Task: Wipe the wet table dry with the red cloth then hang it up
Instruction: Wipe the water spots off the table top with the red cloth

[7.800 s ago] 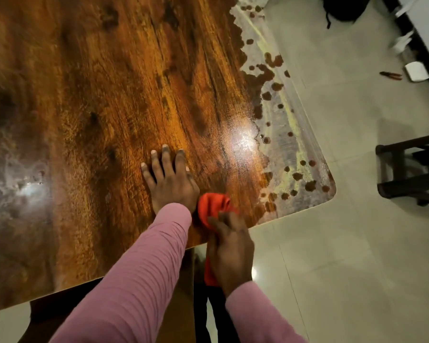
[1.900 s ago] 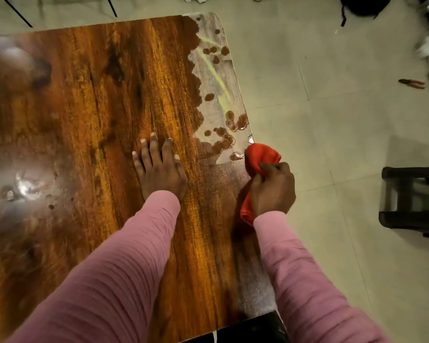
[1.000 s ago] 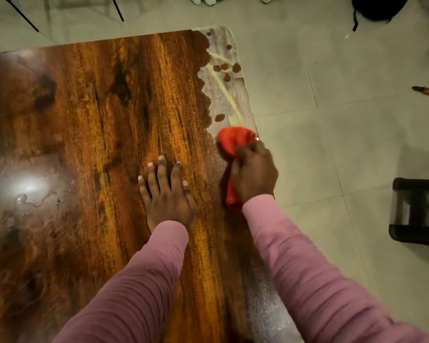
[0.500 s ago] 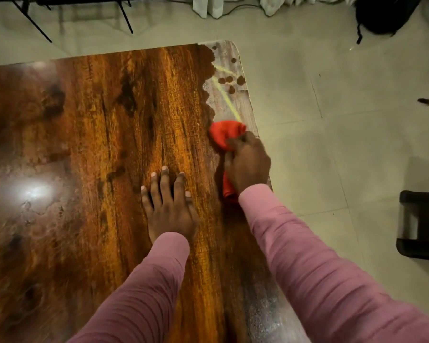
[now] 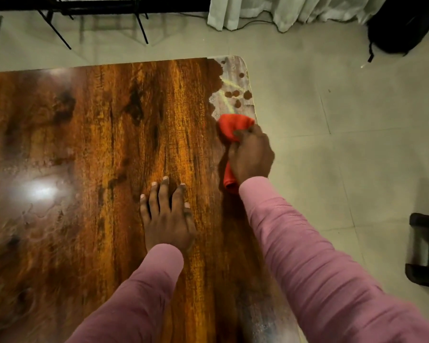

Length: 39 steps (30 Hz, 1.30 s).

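- A bunched red cloth [image 5: 233, 128] is pressed onto the glossy brown wood-grain table [image 5: 104, 149] at its right edge, just short of the far right corner.
- The cloth is gripped by the right hand [image 5: 252, 154], fingers curled tight around it; a fold of cloth is seen trailing out beneath the wrist.
- The left hand [image 5: 167, 216] is laid flat on the table nearer the wearer than the cloth, fingers [image 5: 164, 191] extended and held close together.
- A pale filmy patch [image 5: 233, 95] dotted with dark droplets is seen on the table just beyond the cloth, toward the corner.
- Both arms are covered by pink ribbed sleeves [image 5: 307, 256].
- Pale floor tiles [image 5: 332, 169] are visible to the right of the table.
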Motion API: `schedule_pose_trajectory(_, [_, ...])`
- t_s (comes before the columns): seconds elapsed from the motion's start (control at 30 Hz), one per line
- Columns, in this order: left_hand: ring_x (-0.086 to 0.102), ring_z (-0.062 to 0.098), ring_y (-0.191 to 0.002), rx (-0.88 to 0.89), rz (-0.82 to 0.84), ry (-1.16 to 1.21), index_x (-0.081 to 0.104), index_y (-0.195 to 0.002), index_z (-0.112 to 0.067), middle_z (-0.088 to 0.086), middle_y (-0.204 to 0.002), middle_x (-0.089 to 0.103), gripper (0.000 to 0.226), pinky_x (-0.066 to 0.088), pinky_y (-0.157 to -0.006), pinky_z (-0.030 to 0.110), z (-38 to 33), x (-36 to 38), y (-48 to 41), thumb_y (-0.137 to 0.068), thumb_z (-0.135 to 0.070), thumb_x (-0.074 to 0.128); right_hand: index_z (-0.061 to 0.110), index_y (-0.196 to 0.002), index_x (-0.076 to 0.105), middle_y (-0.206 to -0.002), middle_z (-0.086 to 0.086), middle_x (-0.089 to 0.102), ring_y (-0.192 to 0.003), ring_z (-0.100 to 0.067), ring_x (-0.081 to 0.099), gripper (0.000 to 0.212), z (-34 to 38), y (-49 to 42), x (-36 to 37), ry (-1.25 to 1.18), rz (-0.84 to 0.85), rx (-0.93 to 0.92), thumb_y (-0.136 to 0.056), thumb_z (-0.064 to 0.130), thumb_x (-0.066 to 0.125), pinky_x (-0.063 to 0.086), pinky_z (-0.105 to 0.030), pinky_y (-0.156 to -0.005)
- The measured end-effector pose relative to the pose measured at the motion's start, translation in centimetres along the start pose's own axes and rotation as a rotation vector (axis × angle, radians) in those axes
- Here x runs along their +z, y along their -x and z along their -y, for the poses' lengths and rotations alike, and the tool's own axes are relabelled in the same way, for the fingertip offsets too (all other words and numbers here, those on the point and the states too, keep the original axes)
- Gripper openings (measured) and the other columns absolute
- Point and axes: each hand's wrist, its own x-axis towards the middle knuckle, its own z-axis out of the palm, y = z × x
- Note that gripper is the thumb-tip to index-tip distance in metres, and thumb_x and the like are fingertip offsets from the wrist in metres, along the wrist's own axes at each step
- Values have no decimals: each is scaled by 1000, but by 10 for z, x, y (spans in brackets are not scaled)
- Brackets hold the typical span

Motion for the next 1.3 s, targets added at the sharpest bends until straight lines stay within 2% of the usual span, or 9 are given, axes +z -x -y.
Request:
schedule_pose_trajectory(0.13, [40,35,-126,-56,-92,85,59,-112,-16,13,-130,51,31,16,-115,54,-1,-9,-27,-87,-26,42,15,-103,69,-115,-7,59,-100,-30,59,23,-2,-32,-3,-84,-154,360,-83,16,58,48,-38,-80])
schedule_pose_trajectory(0.4, [21,31,-144,-38,-136,66,48,-132,-17,11,-151,35,40,6,-119,50,-43,-10,-136,-93,-21,40,16,-115,65,-120,-8,57,-104,-29,55,32,24,-22,12,-3,89,-234,-84,21,57,46,-36,-84])
schedule_pose_trajectory(0.63, [11,30,-148,5,-141,73,37,-141,-20,9,-157,25,45,4,-120,48,-48,3,-174,-97,-24,31,10,-99,68,-113,-11,58,-101,-35,56,22,0,-74,-2,-62,-135,264,-82,18,58,48,-41,-78])
schedule_pose_trajectory(0.7, [10,30,-148,-1,-142,50,35,-143,-20,9,-158,25,47,3,-120,47,-48,7,-174,-97,-25,30,9,-98,68,-115,-12,57,-100,-35,56,20,19,-67,5,-80,-121,209,-81,16,60,49,-42,-78])
schedule_pose_trajectory(0.87, [9,31,-148,5,-114,36,31,-147,-18,10,-159,22,52,4,-120,48,-47,9,-176,-97,-30,22,16,-109,67,-117,-6,56,-104,-27,54,28,45,-53,25,-35,81,-283,-84,22,59,47,-36,-83])
schedule_pose_trajectory(0.93, [11,31,-148,1,-126,13,31,-147,-19,10,-158,23,52,4,-120,48,-46,10,-176,-96,-30,24,17,-112,67,-118,-5,57,-103,-26,55,28,32,-70,22,-8,50,-261,-86,22,58,47,-35,-83])
schedule_pose_trajectory(1.07, [10,30,-148,7,-110,6,30,-147,-22,8,-159,22,51,5,-120,48,-48,9,-175,-96,-29,27,12,-105,67,-117,-9,57,-101,-33,57,25,9,-117,10,-59,-134,142,-82,18,58,48,-40,-78])
schedule_pose_trajectory(1.13, [11,30,-148,6,-114,3,31,-146,-22,9,-158,23,52,5,-120,49,-48,8,-176,-94,-28,27,9,-99,68,-113,-12,58,-99,-35,57,21,19,-125,13,-74,-188,205,-80,14,58,48,-42,-74])
schedule_pose_trajectory(1.3, [12,31,-147,1,-117,-21,31,-146,-22,9,-158,24,58,6,-120,49,-49,8,-176,-91,-32,18,14,-104,70,-115,-6,60,-99,-27,59,24,57,-112,37,-90,-74,-101,-83,21,60,51,-38,-83])
